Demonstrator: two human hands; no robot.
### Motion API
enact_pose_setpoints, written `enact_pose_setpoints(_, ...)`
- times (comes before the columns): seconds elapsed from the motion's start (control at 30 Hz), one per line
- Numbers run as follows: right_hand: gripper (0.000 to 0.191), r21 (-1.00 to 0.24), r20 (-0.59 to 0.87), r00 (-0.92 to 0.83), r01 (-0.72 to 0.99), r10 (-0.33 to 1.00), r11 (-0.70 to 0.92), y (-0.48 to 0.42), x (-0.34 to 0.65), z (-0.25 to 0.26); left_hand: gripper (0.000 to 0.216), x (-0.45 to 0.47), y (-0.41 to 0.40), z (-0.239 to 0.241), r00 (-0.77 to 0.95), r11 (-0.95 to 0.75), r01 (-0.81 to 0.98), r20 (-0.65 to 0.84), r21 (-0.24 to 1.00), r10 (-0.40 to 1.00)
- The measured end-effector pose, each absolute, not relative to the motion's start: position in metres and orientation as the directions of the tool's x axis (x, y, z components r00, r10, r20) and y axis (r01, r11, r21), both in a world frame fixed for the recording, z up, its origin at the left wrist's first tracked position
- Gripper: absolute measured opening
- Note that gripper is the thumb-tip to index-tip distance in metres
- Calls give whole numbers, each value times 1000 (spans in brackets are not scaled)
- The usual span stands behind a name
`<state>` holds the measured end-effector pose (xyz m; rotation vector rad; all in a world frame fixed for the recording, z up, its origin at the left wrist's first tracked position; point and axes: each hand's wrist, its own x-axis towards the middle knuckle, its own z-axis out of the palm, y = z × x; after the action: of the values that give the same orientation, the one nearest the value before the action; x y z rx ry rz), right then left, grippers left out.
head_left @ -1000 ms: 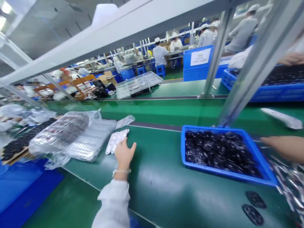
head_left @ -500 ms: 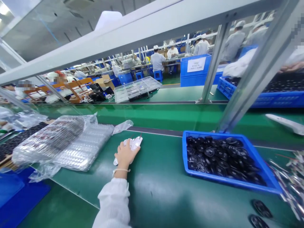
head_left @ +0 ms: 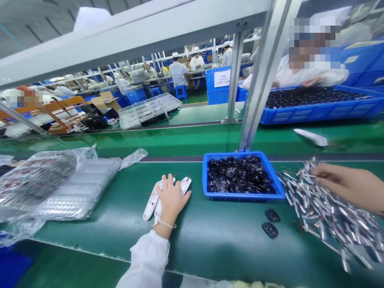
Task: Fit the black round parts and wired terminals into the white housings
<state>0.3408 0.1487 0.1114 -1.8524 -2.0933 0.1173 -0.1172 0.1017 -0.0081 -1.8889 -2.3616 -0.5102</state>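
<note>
My left hand (head_left: pixel 172 196) lies over slim white plastic shells (head_left: pixel 151 202), fingers spread and pointing away from me. Thin red wires stick out near the shells' far ends. The palm hides part of them. At the right, my right hand (head_left: pixel 339 180) reaches into a heap of silver strip-like parts with red wires (head_left: pixel 336 224). Its fingers are bent and pressed together at the heap's far side; what is between the fingertips I cannot make out.
A blue tray (head_left: pixel 243 196) of black oval parts stands between my hands, with two black parts (head_left: pixel 270 230) in front. Bubble-wrap-like plastic packing (head_left: pixel 99 188) lies left. A metal post (head_left: pixel 258 88) rises behind the tray. Across the belt, a person (head_left: pixel 312 72) sits behind a blue crate (head_left: pixel 318 115).
The view has swung right. My right hand has come into view at the silver heap. My left hand's fingers have spread over the white shells, which show more now.
</note>
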Motion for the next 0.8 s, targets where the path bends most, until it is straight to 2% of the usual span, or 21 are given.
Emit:
enact_pose_setpoints(0.07,17,-329,82,-134,932,988,154,137,335,113,28,-113,98,-5,-240,165,950,286,264,927)
enact_pose_setpoints(0.1,17,-350,85,-131,924,988,153,131,331,114,25,-111,96,-3,-253,160,940,301,300,920)
enact_pose_setpoints(0.2,19,-391,269,-129,891,954,231,112,307,123,27,-104,85,12,-327,155,880,335,450,884)
enact_pose_setpoints(0.33,8,-394,527,-287,751,800,530,81,251,144,36,-82,59,40,-382,57,719,325,693,865)
enact_pose_setpoints(0.4,6,-401,614,-365,620,700,675,66,223,156,37,-64,42,55,-342,-67,532,287,844,895)
enact_pose_setpoints(0.47,10,-398,680,-416,481,603,781,55,202,165,39,-45,26,68,-228,-177,85,193,980,954)
enact_pose_setpoints(0.5,12,-391,704,-433,425,563,816,51,194,169,39,-36,18,74,-136,-176,-186,152,967,979)
enact_pose_setpoints(0.53,13,-382,721,-447,381,529,842,47,188,172,40,-29,12,78,-38,-136,-418,132,898,990)
enact_pose_setpoints(0.57,14,-371,732,-461,348,502,861,45,183,173,39,-22,7,82,46,-82,-571,132,817,990)
enact_pose_setpoints(0.67,13,-343,741,-498,297,451,891,42,178,172,40,-13,-3,87,161,-3,-715,168,700,973)
enact_pose_setpoints(0.8,10,-291,730,-536,319,425,902,39,178,166,40,-11,-5,85,197,31,-757,183,652,963)
